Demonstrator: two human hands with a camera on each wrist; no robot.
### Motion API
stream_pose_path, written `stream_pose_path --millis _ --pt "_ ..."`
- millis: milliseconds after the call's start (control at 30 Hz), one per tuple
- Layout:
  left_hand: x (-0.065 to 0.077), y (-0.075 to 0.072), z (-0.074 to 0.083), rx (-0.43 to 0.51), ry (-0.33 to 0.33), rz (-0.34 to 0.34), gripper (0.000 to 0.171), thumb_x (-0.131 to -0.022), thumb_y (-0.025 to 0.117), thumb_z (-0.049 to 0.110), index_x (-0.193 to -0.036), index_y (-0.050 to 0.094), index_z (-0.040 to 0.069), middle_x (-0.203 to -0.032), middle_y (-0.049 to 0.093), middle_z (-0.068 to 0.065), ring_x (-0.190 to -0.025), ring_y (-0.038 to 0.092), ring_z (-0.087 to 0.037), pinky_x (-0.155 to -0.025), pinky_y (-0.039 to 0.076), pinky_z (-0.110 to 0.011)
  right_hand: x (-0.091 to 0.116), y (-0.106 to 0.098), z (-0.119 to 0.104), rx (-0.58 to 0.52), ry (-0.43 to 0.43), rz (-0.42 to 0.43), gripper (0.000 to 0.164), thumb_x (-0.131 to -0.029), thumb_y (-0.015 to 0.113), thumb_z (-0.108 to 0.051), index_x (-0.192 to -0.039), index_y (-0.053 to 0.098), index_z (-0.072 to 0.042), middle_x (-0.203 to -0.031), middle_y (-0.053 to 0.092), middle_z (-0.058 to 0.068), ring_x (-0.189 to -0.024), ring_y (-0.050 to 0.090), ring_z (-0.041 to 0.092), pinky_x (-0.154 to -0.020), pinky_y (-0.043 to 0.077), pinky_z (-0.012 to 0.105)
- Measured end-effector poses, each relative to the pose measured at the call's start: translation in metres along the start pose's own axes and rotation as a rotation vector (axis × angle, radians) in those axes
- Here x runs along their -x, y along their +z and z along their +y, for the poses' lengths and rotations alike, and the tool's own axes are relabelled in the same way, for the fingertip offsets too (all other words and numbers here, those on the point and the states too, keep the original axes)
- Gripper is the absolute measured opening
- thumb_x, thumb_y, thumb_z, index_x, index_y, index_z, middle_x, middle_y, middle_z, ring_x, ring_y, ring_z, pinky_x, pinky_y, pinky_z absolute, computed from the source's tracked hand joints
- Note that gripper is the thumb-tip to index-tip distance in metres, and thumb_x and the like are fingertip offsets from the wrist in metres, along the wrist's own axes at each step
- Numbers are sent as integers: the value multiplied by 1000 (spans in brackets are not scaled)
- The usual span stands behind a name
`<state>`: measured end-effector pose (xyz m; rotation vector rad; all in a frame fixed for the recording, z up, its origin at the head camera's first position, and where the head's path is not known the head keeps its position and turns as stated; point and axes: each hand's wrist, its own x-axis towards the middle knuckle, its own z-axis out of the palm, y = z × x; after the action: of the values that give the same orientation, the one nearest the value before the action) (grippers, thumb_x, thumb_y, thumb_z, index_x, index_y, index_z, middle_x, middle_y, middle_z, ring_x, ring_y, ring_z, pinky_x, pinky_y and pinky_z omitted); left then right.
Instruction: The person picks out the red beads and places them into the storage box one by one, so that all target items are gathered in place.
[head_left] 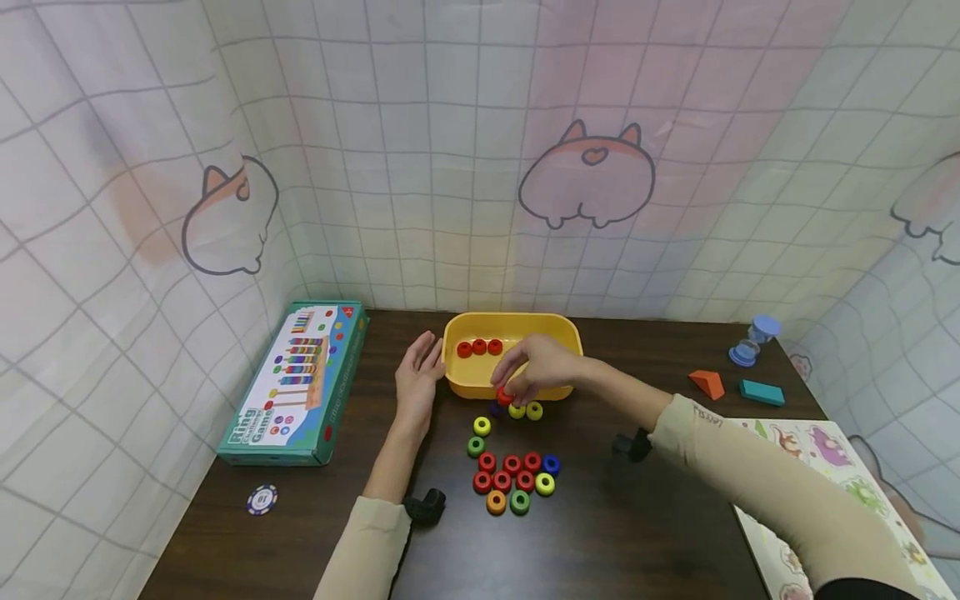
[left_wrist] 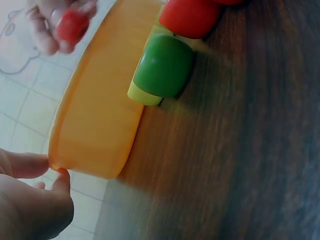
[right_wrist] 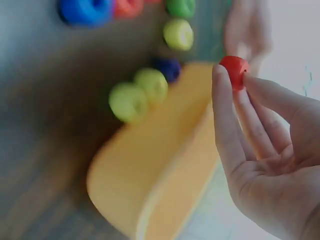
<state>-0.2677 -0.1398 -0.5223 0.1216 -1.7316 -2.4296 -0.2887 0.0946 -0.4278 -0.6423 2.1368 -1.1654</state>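
A red ring (right_wrist: 233,71) is pinched between the thumb and a fingertip of my right hand (head_left: 543,367), over the near edge of the yellow tub (head_left: 468,383). Inside the tub, three red rings (head_left: 480,347) sit in a row. My left hand (head_left: 420,379) is at the tub's left end, fingers extended, and in the left wrist view its fingertips meet the rim corner. Yellow rings (head_left: 534,410) and a dark blue ring (right_wrist: 168,69) lie just in front of the tub. Nearer me are several red rings (head_left: 502,481) with a blue ring (head_left: 551,464) and green ring (head_left: 520,502).
A ring game box (head_left: 288,383) lies to the left, with a poker chip (head_left: 262,499) before it. At the right are an orange wedge (head_left: 707,383), a teal block (head_left: 762,392), a blue sand timer (head_left: 753,342) and a patterned board (head_left: 825,467).
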Motion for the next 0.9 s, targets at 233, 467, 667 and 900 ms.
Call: stream_pose_path --millis 233,467,667,900 --pt "-1 0 0 15 3 -1 58 -94 51 -12 -145 43 13 -154 35 -14 -136 45 -20 -102 44 -23 -35 -45 6 -60 84 182 23 -87 69 1 -110 69 5 -101 71 19 -85 70 42 -78 58 52" --pt "-1 -1 -3 9 7 -2 57 -95 53 -9 -146 43 13 -153 38 -10 -137 44 -22 -101 45 -22 -69 -54 37 -23 179 329 21 -87 68 2 -107 70 5 -98 71 19 -87 71 40 -79 58 51" --pt "-2 -1 -5 15 13 0 57 -94 53 -11 -145 45 14 -152 39 -9 -135 46 -20 -102 46 -24 -87 -46 54 46 205 368 15 -87 68 2 -100 73 1 -94 71 17 -78 73 34 -71 61 42" --pt "-5 -3 -3 12 2 5 59 -94 53 -12 -147 42 11 -151 40 -7 -135 46 -20 -102 45 -25 -73 -41 40 86 170 352 20 -88 66 0 -107 71 2 -102 70 21 -85 72 35 -73 61 43"
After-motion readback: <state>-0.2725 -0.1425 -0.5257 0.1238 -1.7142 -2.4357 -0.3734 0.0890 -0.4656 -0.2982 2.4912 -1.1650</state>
